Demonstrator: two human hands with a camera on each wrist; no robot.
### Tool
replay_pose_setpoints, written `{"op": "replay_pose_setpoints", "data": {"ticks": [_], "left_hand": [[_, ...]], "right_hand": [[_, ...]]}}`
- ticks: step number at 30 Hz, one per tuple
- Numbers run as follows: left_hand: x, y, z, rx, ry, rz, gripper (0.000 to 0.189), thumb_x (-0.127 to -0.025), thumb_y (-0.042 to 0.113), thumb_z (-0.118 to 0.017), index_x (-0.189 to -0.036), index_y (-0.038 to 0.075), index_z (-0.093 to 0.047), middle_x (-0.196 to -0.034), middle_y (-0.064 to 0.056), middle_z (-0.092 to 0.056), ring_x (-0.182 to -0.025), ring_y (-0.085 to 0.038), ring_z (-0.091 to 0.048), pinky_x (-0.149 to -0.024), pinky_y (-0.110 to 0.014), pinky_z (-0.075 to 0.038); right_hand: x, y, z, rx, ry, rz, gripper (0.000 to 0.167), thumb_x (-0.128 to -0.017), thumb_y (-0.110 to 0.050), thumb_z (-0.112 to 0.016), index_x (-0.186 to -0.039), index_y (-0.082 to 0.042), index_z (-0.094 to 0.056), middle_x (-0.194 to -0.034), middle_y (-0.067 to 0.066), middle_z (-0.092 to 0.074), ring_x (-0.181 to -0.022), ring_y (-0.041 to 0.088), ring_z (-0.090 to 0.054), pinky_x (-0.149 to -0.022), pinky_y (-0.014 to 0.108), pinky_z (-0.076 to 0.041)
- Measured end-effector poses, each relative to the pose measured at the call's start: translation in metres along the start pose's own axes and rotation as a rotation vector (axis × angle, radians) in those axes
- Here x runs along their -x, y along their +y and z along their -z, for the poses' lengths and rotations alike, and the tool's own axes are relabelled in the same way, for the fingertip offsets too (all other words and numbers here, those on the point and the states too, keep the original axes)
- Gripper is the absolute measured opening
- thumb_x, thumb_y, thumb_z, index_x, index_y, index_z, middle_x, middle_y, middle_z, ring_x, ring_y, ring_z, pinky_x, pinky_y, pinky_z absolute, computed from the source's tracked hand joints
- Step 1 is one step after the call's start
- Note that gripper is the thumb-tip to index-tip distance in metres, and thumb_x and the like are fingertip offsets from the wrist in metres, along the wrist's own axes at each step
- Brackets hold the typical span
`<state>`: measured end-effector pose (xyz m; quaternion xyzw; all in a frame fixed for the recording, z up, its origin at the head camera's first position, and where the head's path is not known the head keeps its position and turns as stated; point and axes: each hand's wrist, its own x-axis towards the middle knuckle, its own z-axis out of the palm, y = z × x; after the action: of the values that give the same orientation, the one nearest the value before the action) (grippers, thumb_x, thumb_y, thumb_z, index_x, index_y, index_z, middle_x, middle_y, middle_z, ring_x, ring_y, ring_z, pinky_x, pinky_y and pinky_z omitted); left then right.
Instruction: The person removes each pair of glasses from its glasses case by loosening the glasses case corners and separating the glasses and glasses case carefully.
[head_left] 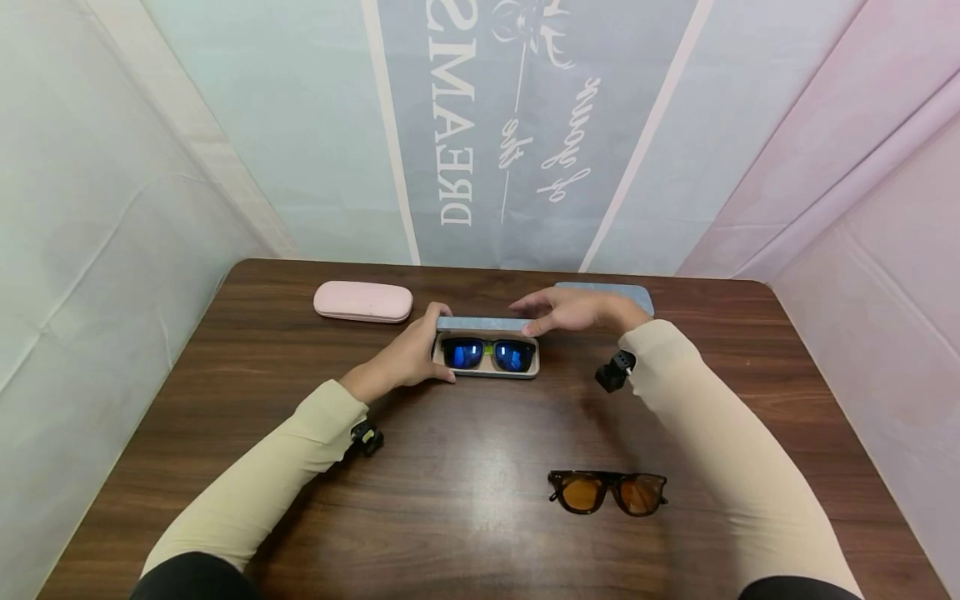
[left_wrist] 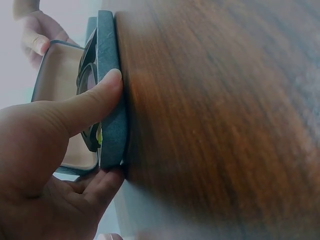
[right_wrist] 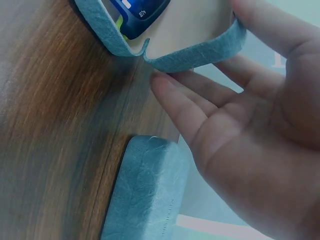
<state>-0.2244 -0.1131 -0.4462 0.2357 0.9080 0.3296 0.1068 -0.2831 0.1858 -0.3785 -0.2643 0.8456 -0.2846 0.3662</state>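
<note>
A blue glasses case [head_left: 491,374] stands open on the table, its lid [head_left: 480,323] raised at the back. Inside its pale lining lie dark sunglasses [head_left: 466,354] with blue mirrored lenses and a bit of lime green at the bridge. My left hand [head_left: 407,352] grips the left end of the case, thumb [left_wrist: 97,102] across the front wall and fingers round the back. At the right end, my right hand [head_left: 576,310] pinches the lid's corner, thumb on its edge and fingers behind it, as the right wrist view shows.
A pink glasses case [head_left: 363,301] lies closed at the back left. Another blue case [right_wrist: 145,190] rests behind my right hand, partly hidden by it in the head view. Nearer the front right are dark-framed sunglasses [head_left: 609,492] with amber lenses. A printed curtain hangs beyond the table's back edge.
</note>
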Motion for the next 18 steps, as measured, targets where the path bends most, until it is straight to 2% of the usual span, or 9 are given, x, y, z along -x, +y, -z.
{"op": "replay_pose_setpoints", "data": {"ticks": [3,12,18], "left_hand": [[0.0,0.0,0.0,0.002,0.002,-0.004,0.094,-0.074,0.016,-0.093,-0.139,0.008,-0.027,-0.134,-0.021,-0.053,-0.125,-0.031,-0.052,-0.106,-0.047,-0.042],[0.001,0.0,-0.001,0.012,0.0,-0.004,0.093,-0.076,0.016,-0.092,-0.14,0.007,-0.026,-0.135,-0.021,-0.053,-0.125,-0.03,-0.052,-0.106,-0.047,-0.042],[0.0,0.0,-0.001,0.009,0.0,-0.01,0.094,-0.075,0.016,-0.093,-0.14,0.006,-0.026,-0.133,-0.021,-0.053,-0.125,-0.031,-0.052,-0.106,-0.047,-0.042]], "right_hand": [[0.002,-0.002,-0.002,0.014,0.025,-0.006,0.071,-0.101,-0.037,-0.063,-0.159,-0.008,-0.033,-0.162,0.015,-0.033,-0.148,0.036,-0.032,-0.117,0.055,-0.029],[0.011,-0.013,-0.01,0.166,0.109,-0.011,0.08,-0.103,-0.039,-0.06,-0.163,-0.008,-0.017,-0.167,0.015,-0.022,-0.15,0.035,-0.028,-0.118,0.055,-0.027],[0.014,-0.023,-0.017,0.273,0.135,-0.023,0.077,-0.107,-0.035,-0.055,-0.163,-0.007,-0.01,-0.168,0.016,-0.017,-0.152,0.034,-0.021,-0.12,0.052,-0.023]]}}
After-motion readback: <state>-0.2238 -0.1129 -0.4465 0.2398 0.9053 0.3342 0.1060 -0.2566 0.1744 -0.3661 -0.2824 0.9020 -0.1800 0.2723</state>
